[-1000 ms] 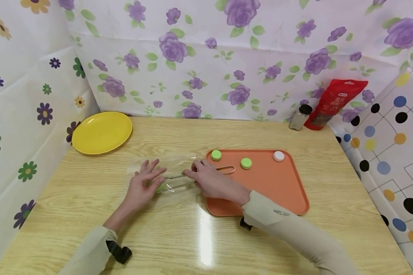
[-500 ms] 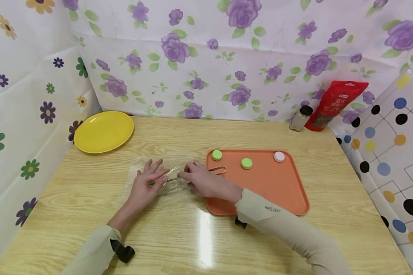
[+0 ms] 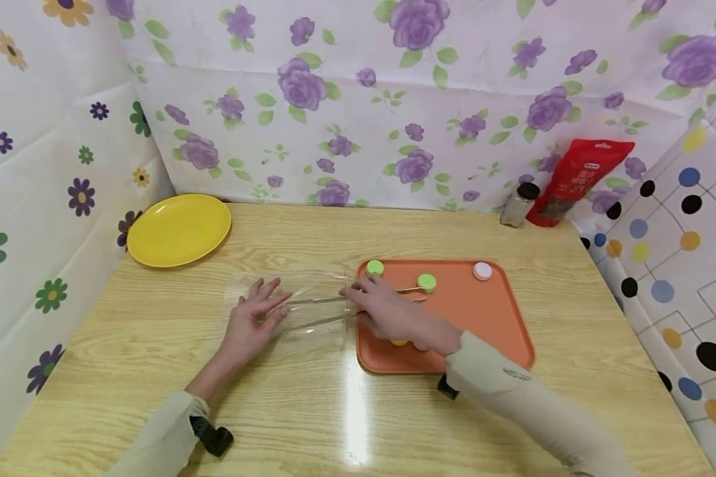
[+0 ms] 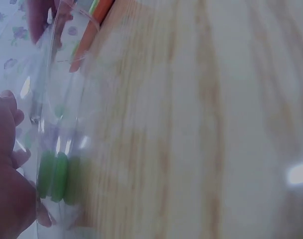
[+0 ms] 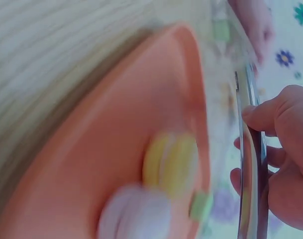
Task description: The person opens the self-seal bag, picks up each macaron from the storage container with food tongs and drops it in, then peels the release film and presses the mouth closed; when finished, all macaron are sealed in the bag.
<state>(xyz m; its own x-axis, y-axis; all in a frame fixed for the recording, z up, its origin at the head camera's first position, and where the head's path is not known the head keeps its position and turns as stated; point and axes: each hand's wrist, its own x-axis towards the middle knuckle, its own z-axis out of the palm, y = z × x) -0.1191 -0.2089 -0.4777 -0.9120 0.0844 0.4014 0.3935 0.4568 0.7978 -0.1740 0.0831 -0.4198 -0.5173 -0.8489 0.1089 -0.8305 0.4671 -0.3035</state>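
My left hand (image 3: 253, 324) pinches the film of a clear plastic bag (image 3: 316, 281) lying on the table, its other fingers spread. Inside the bag is a green macaron (image 4: 54, 177), hidden behind the hand in the head view. My right hand (image 3: 388, 311) grips metal tongs (image 3: 328, 321) over the tray's left part. Their arms stand apart and point left into the bag, with nothing between them. On the orange tray (image 3: 471, 324) sit two green macarons (image 3: 427, 283), a white macaron (image 3: 482, 271), a yellow macaron (image 5: 168, 162) and a pale pink macaron (image 5: 136, 214).
A yellow plate (image 3: 179, 230) leans at the back left. At the back right stand a black-capped glass jar (image 3: 519, 205) and a red pouch (image 3: 579, 179). Patterned cloth walls (image 3: 358, 165) edge the wooden table (image 3: 274, 411).
The right hand pushed the tongs left into the bag, then drew them back right over the tray. Their arms now stand wider apart. The left hand has barely moved.
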